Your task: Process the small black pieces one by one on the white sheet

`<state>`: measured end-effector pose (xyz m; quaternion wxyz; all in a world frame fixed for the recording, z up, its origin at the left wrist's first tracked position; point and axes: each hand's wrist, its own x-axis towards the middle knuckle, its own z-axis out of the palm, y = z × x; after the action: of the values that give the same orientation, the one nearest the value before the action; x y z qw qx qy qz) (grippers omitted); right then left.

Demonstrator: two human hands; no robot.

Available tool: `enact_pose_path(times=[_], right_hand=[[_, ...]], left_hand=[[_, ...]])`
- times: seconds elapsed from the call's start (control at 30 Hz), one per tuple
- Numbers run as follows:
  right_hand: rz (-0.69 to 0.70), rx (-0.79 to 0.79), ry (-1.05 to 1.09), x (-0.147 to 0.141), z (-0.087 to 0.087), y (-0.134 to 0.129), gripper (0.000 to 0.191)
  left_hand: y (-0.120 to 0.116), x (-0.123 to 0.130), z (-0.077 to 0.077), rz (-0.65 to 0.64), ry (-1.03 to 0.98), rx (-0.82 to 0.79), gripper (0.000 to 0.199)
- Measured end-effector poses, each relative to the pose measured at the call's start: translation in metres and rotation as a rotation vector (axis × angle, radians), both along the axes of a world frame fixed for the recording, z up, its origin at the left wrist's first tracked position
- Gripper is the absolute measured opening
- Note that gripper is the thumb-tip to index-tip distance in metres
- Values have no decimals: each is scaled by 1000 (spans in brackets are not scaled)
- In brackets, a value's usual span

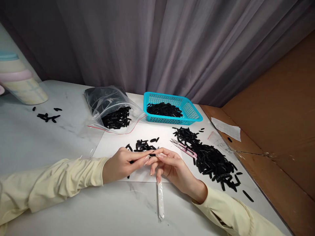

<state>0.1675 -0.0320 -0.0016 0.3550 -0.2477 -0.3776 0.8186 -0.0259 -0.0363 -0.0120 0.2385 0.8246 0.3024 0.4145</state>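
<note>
My left hand pinches one end of a small black strip between thumb and fingers. The other end is pinched by my right hand, so the two hands meet over a white sheet. A slim stick wrapped in white runs down from the curled lower fingers of my right hand; its upper part is hidden behind them. Just beyond the hands lies a small heap of similar black strips. Pink-handled thread snips rest right of the hands, blades apart, against a bigger heap of black strips.
A blue basket with black strips stands at the back. Left of it lies an open zip bag spilling more strips. A cup and scattered strips are at far left. A paper slip lies by the right-hand board.
</note>
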Motion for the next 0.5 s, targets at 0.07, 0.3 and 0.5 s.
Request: enact_pose_path(times=[0.07,0.3,0.5], right_hand=[[4,-17,-1,0,1,0,10],[-3,2,-40,1,0,0,12],[-4,36,-61,0,0,-1,14]], left_hand=[[0,0,1,16,0,-46,33],[2,0,4,15,-3,-434,40],[2,0,6,21,-17,-617,45]])
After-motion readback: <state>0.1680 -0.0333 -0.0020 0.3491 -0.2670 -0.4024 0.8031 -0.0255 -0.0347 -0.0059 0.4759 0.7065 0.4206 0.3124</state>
